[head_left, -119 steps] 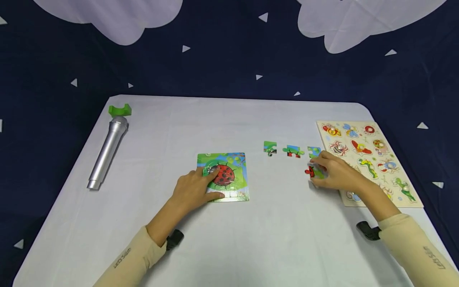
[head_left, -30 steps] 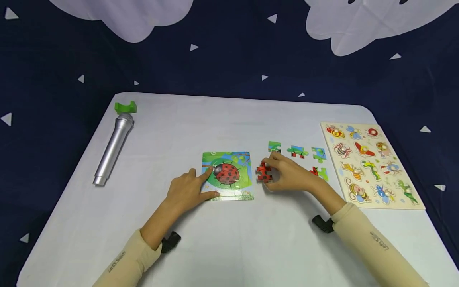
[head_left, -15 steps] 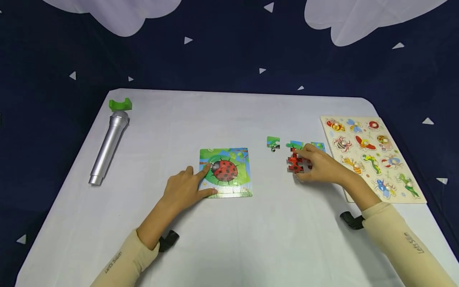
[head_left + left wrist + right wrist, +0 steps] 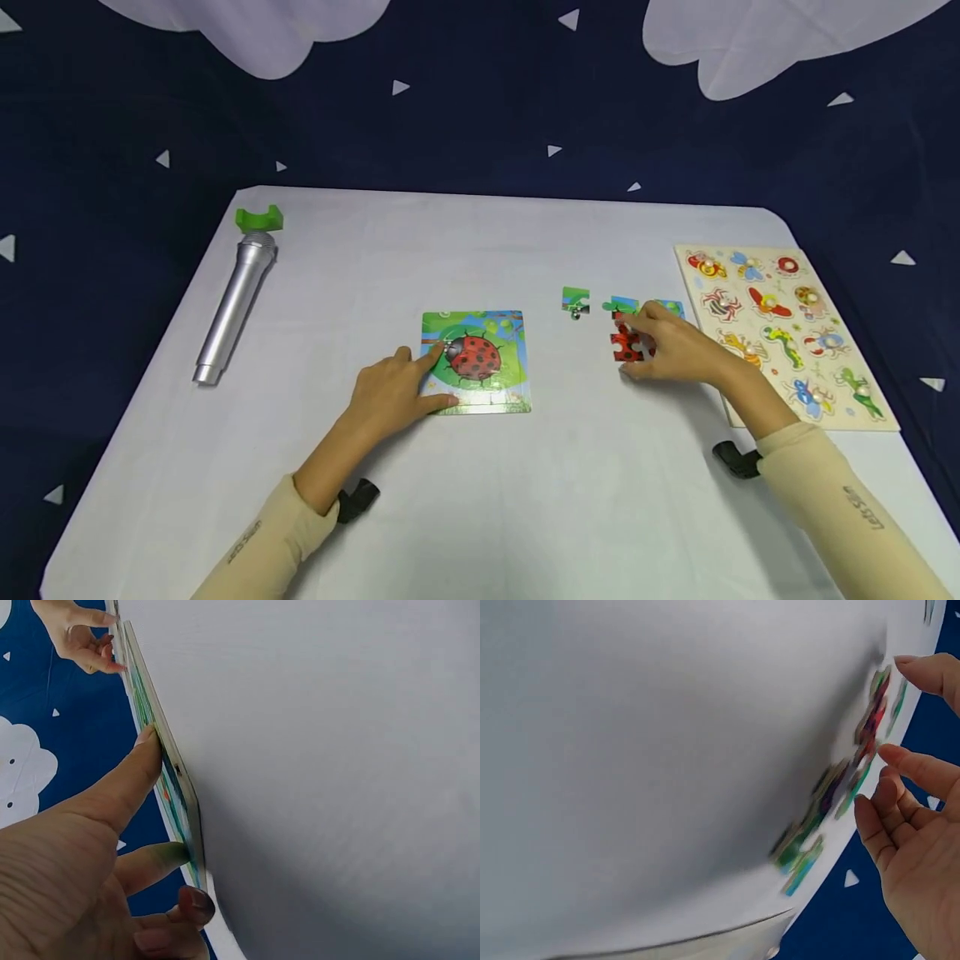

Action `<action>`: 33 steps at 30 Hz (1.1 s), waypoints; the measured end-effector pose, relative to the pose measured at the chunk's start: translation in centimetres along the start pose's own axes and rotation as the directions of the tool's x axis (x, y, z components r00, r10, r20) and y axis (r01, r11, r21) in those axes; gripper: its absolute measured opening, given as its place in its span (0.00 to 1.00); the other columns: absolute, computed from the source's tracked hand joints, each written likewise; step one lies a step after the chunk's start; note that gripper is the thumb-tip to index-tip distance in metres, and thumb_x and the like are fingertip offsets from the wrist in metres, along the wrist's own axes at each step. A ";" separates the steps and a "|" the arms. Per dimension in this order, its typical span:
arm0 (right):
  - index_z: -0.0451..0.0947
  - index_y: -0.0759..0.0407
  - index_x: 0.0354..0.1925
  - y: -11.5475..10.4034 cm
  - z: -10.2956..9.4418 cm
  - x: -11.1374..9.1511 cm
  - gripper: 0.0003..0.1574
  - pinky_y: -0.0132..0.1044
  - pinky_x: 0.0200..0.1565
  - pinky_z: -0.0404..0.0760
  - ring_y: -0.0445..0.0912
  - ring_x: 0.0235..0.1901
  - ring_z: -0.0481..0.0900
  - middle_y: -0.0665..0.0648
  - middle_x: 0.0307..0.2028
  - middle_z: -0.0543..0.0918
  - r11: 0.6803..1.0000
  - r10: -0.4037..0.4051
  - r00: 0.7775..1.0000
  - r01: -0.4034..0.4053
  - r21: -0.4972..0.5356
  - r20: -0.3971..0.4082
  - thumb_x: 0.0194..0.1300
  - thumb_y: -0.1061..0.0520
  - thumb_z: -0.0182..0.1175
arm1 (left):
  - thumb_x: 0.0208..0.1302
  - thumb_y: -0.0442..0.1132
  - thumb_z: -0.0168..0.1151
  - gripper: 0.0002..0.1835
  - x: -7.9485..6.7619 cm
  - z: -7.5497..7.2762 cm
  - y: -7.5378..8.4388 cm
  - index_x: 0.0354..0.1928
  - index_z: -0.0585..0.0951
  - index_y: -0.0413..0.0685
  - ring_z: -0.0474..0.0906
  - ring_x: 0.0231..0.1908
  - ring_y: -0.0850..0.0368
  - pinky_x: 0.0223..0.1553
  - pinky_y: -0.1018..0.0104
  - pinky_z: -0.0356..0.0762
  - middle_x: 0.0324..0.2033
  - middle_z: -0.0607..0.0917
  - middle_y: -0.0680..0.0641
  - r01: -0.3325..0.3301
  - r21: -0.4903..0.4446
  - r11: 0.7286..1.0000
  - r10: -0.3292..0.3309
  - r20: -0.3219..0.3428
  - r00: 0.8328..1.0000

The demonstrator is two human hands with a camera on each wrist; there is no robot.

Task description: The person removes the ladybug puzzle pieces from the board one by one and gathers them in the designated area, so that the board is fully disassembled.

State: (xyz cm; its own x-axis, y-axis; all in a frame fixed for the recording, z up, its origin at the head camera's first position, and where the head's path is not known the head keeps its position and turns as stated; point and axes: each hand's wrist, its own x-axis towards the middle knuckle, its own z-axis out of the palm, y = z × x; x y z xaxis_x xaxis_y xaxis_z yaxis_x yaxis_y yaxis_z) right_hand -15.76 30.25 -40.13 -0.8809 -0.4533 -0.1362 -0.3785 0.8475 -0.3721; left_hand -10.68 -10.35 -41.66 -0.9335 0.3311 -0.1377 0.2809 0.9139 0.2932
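In the head view, a square ladybug puzzle (image 4: pixel 480 360) lies mid-table. My left hand (image 4: pixel 386 400) rests on its left part, with index finger and thumb extended over its face; the left wrist view shows the thumb along its edge. My right hand (image 4: pixel 675 346) is over loose jigsaw pieces to the right. A red spotted jigsaw piece (image 4: pixel 627 343) lies just beside its fingertips. In the right wrist view, thumb and index finger are spread apart above the pieces (image 4: pixel 821 802). Fingers partly hide a green-and-red piece (image 4: pixel 622 305) and a blue-green piece (image 4: pixel 669 307).
Another jigsaw piece (image 4: pixel 576 300) lies between the puzzle and the right hand. A wooden insect peg board (image 4: pixel 787 333) stands flat at the right table edge. At the left lie a silver toy microphone (image 4: pixel 236 308) and a green cradle-shaped block (image 4: pixel 259 219).
My right hand carried the red spotted piece rightward from near the puzzle to the loose pieces, where its fingers have now spread off it. My left hand has stayed on the puzzle.
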 end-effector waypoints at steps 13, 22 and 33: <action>0.72 0.66 0.66 -8.5 2.2 4.1 0.48 0.41 0.41 0.71 0.45 0.38 0.67 0.58 0.42 0.72 0.985 -0.172 0.985 0.173 0.031 -0.021 0.54 0.45 0.75 | 0.49 0.65 0.74 0.50 -0.3 0.0 -0.8 0.72 0.70 0.49 0.60 0.20 0.57 0.19 0.65 0.58 0.28 0.70 0.48 0.011 -0.091 0.996 -0.014 -0.032 0.999; 0.80 0.70 0.55 -15.6 5.0 7.5 0.34 0.34 0.32 0.70 0.43 0.30 0.67 0.55 0.35 0.71 0.951 -0.309 0.949 0.309 0.001 -0.061 0.61 0.45 0.70 | 0.54 0.65 0.69 0.46 -1.2 -0.1 -1.6 0.72 0.68 0.54 0.61 0.19 0.57 0.16 0.65 0.59 0.25 0.69 0.47 0.016 0.005 1.000 -0.015 -0.066 0.998; 0.84 0.66 0.45 -18.3 7.1 8.8 0.27 0.31 0.29 0.68 0.42 0.28 0.67 0.54 0.33 0.72 0.949 -0.314 0.948 0.312 -0.036 -0.060 0.59 0.45 0.72 | 0.55 0.69 0.66 0.45 -1.4 0.0 -1.8 0.72 0.68 0.59 0.60 0.18 0.57 0.16 0.65 0.60 0.25 0.69 0.46 0.022 0.041 0.999 -0.021 -0.030 0.999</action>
State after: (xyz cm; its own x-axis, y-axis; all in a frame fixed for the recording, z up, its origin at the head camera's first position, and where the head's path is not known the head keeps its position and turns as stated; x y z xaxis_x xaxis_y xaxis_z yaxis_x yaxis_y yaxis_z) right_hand -14.60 8.77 -41.05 -0.7330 -0.6789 0.0427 -0.6446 0.6731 -0.3625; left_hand -9.86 -12.48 -41.96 -0.9454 0.3047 -0.1153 0.2692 0.9299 0.2506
